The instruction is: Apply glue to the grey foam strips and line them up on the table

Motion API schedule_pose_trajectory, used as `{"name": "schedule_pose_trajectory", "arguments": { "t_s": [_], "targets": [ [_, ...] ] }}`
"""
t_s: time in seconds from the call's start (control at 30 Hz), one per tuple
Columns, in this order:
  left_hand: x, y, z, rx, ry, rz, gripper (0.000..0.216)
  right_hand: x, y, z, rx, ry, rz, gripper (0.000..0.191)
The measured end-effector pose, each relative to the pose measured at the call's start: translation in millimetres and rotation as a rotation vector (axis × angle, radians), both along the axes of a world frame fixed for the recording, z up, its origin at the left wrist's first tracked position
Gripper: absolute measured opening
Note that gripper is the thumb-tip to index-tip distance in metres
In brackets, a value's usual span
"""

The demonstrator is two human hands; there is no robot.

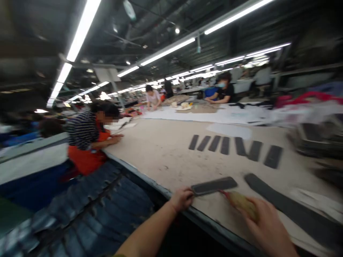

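Observation:
My left hand [183,198] pinches the near-left end of a dark grey rounded strip [214,185] lying on the tan tabletop [160,153]. A lighter outline runs inside the strip's edge. In my right hand [268,225] is a yellowish squeeze bottle [242,204], its red nozzle [224,193] tilted down toward the strip's near edge. Whether the nozzle touches the strip I cannot tell, as the picture is blurred. A longer dark grey piece [289,205] lies to the right, beyond my right hand.
Several dark grey strips [225,145] lie in a row farther back. Stacked dark pieces [313,134] stand at the right. A person in a striped shirt [83,128] leans over the table's left edge. Dark blue folded material [102,210] lies below left.

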State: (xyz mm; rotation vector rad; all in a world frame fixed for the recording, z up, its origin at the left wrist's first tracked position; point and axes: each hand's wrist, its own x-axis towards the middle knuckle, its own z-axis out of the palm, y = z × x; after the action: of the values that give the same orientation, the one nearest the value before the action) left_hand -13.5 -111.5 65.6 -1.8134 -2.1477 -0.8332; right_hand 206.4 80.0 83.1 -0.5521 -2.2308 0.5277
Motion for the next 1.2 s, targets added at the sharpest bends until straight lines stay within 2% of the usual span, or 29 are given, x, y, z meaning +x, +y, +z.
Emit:
{"name": "schedule_pose_trajectory", "arguments": {
  "t_s": [0.13, 0.23, 0.37, 0.5, 0.73, 0.8, 0.87, 1.0, 1.1, 1.2],
  "targets": [
    [-17.9, 5.2, -15.8, 0.06, -0.15, -0.09, 0.019, 13.2, 11.3, 8.7, -0.032, -0.078, -0.07, 0.034],
    [-27.2, 8.8, -25.5, 0.037, -0.091, -0.067, 0.015, 10.5, 14.7, 12.0, -0.079, -0.07, -0.115, 0.034],
    [-25.9, 6.3, -24.8, 0.014, -0.033, -0.055, 0.016, 12.2, 16.6, 14.0, -0.101, -0.045, -0.155, 0.035],
    [-25.8, 7.5, -23.2, 0.02, -0.015, -0.042, 0.017, 11.9, 25.7, 7.8, -0.084, -0.019, -0.214, 0.037],
    [-28.4, 11.1, -23.3, 0.025, -0.015, -0.075, 0.017, 5.4, 34.6, 4.0, -0.116, 0.029, -0.313, 0.038],
    [-29.0, 11.3, -24.4, 0.02, -0.011, -0.075, 0.017, 1.9, 28.5, 6.0, -0.143, 0.079, -0.238, 0.037],
    [-29.3, 11.3, -25.2, 0.016, -0.01, -0.074, 0.017, -3.7, 16.3, 7.4, -0.187, 0.106, -0.087, 0.037],
    [-28.4, 12.0, -23.1, -0.004, -0.016, -0.075, 0.016, -17.4, -13.5, 7.0, -0.261, 0.041, 0.153, 0.045],
    [-26.9, 14.0, -19.4, -0.004, -0.007, -0.088, 0.016, -21.9, -20.1, 7.2, -0.263, 0.003, 0.172, 0.046],
    [-26.6, 16.5, -18.2, -0.004, 0.016, -0.096, 0.016, -17.1, -5.9, 8.9, -0.236, 0.002, 0.044, 0.043]
  ]
}}
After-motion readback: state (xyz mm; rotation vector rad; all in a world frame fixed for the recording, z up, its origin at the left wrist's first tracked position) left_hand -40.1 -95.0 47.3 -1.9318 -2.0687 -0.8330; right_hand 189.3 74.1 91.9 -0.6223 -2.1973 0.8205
